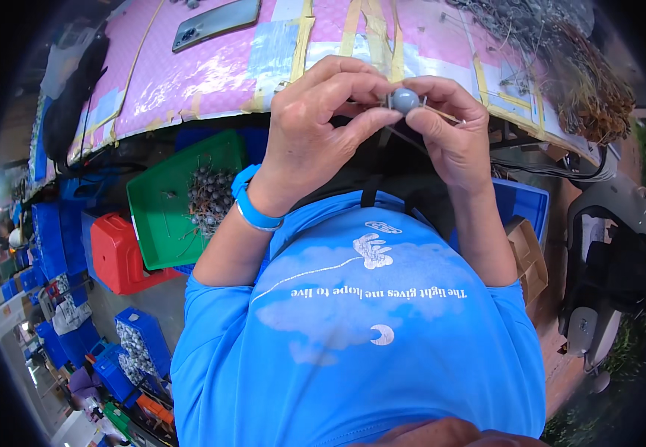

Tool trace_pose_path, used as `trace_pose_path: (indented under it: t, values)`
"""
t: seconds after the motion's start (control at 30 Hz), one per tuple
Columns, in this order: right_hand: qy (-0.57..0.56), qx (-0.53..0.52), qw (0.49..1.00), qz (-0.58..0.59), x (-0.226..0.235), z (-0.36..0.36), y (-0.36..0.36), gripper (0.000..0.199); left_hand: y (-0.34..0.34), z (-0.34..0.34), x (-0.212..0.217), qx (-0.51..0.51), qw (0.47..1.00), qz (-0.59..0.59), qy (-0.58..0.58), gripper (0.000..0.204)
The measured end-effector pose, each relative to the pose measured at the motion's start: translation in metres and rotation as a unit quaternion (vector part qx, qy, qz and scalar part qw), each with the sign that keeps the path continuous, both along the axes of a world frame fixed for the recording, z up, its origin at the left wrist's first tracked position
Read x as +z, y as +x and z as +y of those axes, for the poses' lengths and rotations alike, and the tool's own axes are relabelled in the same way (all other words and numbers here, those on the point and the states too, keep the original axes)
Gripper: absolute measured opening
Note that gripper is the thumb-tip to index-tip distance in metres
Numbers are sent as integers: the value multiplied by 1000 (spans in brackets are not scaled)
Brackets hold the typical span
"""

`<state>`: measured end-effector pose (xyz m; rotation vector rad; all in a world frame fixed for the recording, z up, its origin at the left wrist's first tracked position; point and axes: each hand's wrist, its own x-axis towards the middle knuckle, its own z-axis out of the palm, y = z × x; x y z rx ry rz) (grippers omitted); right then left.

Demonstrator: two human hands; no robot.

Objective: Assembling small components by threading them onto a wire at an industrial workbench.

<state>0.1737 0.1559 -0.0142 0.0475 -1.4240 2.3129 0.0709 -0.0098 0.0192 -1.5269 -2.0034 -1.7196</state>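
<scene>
Between my two hands, close to the near edge of the table, is a small glossy grey-blue ball with thin wire-like pieces at its sides. The thumb and fingertips of my left hand pinch it from the left; a blue band circles that wrist. From the other side my right hand grips the ball with thumb and forefinger. A thin strand runs out by the right thumb. My fingertips hide where the thin pieces join the ball.
The table has a pink, taped covering. A phone lies at its far left, and tangled wires heap at the right. Below are a green tray with similar balls, a red stool, a blue crate and a cardboard box.
</scene>
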Motion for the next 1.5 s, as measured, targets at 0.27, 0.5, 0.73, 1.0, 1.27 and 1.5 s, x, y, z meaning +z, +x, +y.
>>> trace_pose_path:
  t: [0.27,0.5,0.73,1.0,1.27,1.5]
  values:
    - [175,64,982,17,13,8,2,31,-5,-19,-1,-88,995,12,-43,25]
    - [155,90,981,69,7,8,-7,33,-5,-23,-1,-100,995,19,-20,26]
    - [77,143,987,6,-2,7,-15,24,-7,-27,-8,-85,996,4,-16,24]
    - [53,71,996,-31,-4,2,-12,20,-2,-33,-18,-8,994,-111,2,23]
    - [131,84,979,-131,10,-16,-21,20,-6,-95,0,131,979,-117,-102,19]
    - [307,-250,886,-241,13,82,-16,15,-30,-257,-21,318,884,-119,-322,27]
